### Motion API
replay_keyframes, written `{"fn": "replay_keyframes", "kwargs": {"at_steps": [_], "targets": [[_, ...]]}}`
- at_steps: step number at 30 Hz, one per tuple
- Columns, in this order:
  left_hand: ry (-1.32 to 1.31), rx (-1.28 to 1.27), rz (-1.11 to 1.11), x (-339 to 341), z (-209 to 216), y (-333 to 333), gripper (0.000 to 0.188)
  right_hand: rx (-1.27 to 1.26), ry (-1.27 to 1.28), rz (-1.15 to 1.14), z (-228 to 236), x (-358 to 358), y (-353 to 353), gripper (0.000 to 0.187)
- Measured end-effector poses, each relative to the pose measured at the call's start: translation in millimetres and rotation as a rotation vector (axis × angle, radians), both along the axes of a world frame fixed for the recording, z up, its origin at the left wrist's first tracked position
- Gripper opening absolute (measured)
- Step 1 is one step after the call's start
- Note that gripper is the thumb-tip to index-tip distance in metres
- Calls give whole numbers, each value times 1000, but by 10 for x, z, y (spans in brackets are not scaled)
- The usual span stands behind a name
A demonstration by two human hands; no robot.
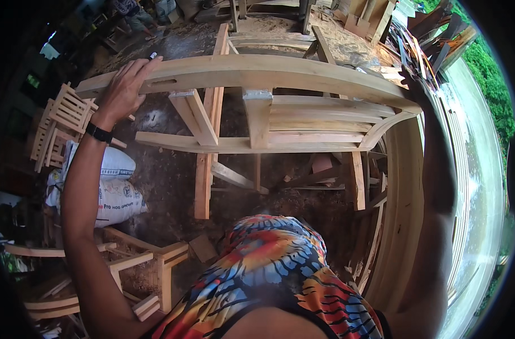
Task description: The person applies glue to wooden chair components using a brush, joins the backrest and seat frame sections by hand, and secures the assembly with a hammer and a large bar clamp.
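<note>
A long, pale wooden beam with slots cut in it spans the view from left to right. My left hand is closed over its left part, and a small white-and-dark tip shows by the fingers. At the beam's right end is my right hand, dark in shadow, its fingers partly hidden and seemingly wrapped round the wood. Below the beam lies a wooden frame with a lower rail, a short post with whitish stuff on its end, a slanted piece and several slats.
Two lengthwise timbers support the frame. Stacked slatted wooden pieces and filled white sacks stand at the left. Wooden frames lie lower left, wide planks at the right. Scrap wood is piled at the far right.
</note>
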State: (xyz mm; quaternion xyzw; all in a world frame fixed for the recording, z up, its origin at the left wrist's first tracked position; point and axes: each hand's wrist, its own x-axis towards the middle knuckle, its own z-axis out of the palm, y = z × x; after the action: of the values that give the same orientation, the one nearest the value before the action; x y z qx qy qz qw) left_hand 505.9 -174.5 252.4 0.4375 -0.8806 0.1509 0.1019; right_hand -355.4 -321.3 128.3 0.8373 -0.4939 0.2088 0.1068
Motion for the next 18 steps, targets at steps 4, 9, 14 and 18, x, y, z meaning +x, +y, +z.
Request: {"fn": "replay_keyframes", "kwargs": {"at_steps": [4, 9, 14, 18], "targets": [[36, 3, 3, -85, -13, -7, 91, -64, -367, 26, -96, -91, -58, 87], [32, 191, 43, -418, 265, 34, 94, -9, -452, -131, -98, 238, -102, 75], [11, 52, -127, -1568, -157, -237, 119, 55, -422, -359, 209, 334, 172, 65], [41, -72, -124, -1694, -358, -525, 125, 220, -464, -522, 307, 982, 164, 60]]}}
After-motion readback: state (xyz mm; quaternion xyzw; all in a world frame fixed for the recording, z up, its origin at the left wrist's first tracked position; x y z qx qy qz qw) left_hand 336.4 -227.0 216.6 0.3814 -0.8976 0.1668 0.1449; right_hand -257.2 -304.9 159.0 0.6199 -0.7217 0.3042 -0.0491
